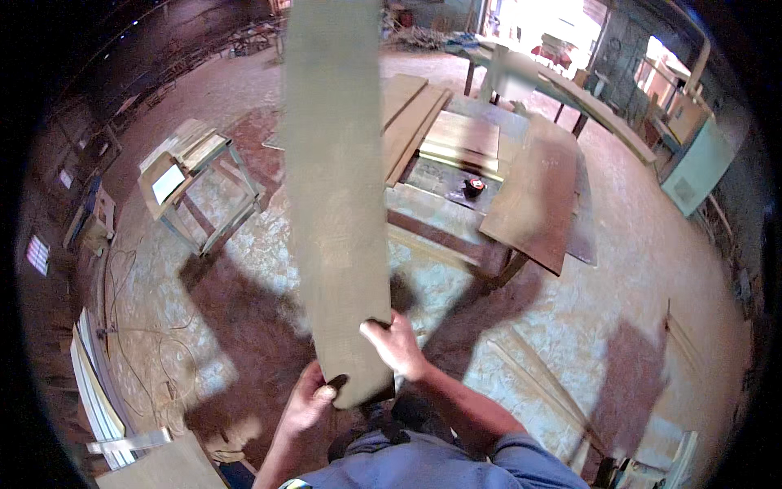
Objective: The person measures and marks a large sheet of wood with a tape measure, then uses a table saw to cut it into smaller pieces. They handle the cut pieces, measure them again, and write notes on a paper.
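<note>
Long pale board (338, 204) held at its near end, in front of the body and above the floor (244, 297)
Left grip (306, 399) is closed on its lower left corner, right grip (399, 349) on its right edge slightly higher, both thumbs on the face; beyond, a desk (428, 177) carries a brown panel (533, 196) and a small black round object (474, 187); a white sheet (169, 183) lies farther left
</note>
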`<move>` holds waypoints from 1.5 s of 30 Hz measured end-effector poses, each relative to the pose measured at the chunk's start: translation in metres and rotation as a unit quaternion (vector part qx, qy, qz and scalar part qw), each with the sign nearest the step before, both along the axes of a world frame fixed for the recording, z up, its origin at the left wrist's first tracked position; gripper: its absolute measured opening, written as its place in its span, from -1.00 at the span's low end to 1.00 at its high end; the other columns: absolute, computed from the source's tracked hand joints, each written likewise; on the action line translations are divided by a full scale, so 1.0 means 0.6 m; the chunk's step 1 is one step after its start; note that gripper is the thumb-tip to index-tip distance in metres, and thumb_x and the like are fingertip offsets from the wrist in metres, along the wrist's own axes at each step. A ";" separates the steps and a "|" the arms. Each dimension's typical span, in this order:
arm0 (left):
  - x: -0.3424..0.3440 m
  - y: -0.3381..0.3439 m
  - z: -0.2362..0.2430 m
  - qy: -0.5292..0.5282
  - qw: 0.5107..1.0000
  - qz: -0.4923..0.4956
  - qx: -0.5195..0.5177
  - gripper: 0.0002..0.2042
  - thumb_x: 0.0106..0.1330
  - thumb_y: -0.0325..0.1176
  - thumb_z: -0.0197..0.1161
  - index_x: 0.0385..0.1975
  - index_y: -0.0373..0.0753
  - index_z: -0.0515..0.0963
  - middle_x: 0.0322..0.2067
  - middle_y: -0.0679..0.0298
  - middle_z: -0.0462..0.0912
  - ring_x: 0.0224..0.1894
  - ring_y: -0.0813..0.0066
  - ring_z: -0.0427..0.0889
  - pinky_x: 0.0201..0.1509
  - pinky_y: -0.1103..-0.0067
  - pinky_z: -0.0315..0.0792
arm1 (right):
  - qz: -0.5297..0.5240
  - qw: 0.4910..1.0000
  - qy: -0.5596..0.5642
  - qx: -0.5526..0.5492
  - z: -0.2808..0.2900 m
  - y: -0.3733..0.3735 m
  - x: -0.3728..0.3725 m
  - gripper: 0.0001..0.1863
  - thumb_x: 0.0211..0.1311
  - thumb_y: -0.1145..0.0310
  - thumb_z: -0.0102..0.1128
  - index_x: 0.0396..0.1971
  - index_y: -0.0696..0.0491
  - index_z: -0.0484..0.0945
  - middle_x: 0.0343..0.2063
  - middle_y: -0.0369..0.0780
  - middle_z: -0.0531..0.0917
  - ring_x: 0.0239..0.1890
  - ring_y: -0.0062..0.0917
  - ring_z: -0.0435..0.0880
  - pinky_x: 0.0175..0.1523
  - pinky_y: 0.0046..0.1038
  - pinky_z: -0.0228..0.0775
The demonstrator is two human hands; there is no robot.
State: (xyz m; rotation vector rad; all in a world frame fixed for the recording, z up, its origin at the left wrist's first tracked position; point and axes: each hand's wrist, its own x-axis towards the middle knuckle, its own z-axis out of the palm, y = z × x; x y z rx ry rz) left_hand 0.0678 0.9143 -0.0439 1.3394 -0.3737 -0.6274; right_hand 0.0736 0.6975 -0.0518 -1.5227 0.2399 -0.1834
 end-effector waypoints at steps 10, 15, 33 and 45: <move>0.297 -0.156 -0.079 -0.050 0.951 0.028 0.304 -0.26 0.09 0.31 0.21 -0.15 -0.41 0.46 -0.48 0.18 0.60 -0.39 0.48 0.54 -0.27 0.49 0.45 | -0.132 0.987 0.079 0.050 -0.090 -0.191 0.298 -0.71 0.22 0.22 0.15 -0.31 0.18 0.55 -0.41 -0.38 0.54 -0.37 -0.70 0.41 -0.21 -0.56 0.29; 0.449 -0.276 -0.088 -0.039 0.940 0.019 0.339 -0.41 0.16 0.10 0.24 -0.15 -0.42 0.48 -0.40 0.15 0.61 -0.33 0.43 0.57 -0.21 0.46 0.46 | -0.189 0.968 0.093 0.135 -0.162 -0.287 0.443 -0.61 0.21 0.18 0.14 -0.22 0.25 0.54 -0.33 -0.23 0.62 -0.27 -0.58 0.53 -0.11 -0.48 0.35; 0.776 -0.494 -0.162 0.368 0.901 0.224 -0.044 -0.81 0.37 -0.31 0.07 -0.15 -0.26 0.49 -0.26 0.23 0.58 -0.23 0.39 0.56 -0.09 0.42 0.51 | -0.124 0.942 0.166 -0.263 -0.173 -0.588 0.846 -0.49 0.20 0.07 0.08 -0.17 0.29 0.36 -0.26 0.24 0.57 -0.13 0.13 0.54 -0.02 -0.07 0.37; 0.827 -0.504 -0.159 0.369 0.904 0.214 0.031 -0.81 0.30 -0.34 0.17 -0.23 -0.32 0.48 -0.28 0.21 0.56 -0.28 0.40 0.56 -0.17 0.48 0.54 | -0.064 0.882 0.254 -0.393 -0.151 -0.607 0.876 -0.43 0.23 -0.03 0.04 -0.31 0.32 0.48 -0.29 0.20 0.58 -0.14 0.05 0.56 -0.04 -0.12 0.38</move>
